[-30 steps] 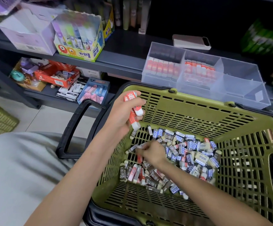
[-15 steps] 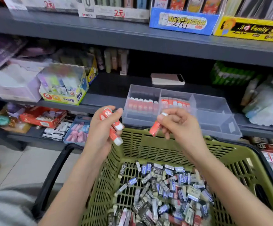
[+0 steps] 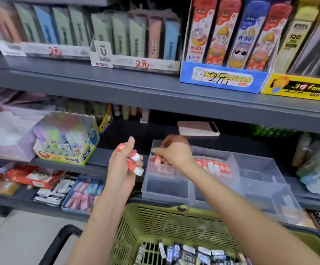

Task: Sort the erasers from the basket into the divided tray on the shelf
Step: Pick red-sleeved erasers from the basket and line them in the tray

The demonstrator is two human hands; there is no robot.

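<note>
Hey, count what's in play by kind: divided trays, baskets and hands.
Clear divided tray: 1
Green basket: 1
Hands: 2 (left hand gripping red-and-white erasers, right hand over the tray)
Total: 4

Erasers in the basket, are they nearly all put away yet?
Not nearly. Done: two tray sections hold rows of red erasers. In hand: the left hand grips a few more red ones, and the right hand reaches into the left row; whether it holds one is too blurred to tell. Left: a pile of dark and blue erasers lies in the basket, and the right sections look empty.
</note>
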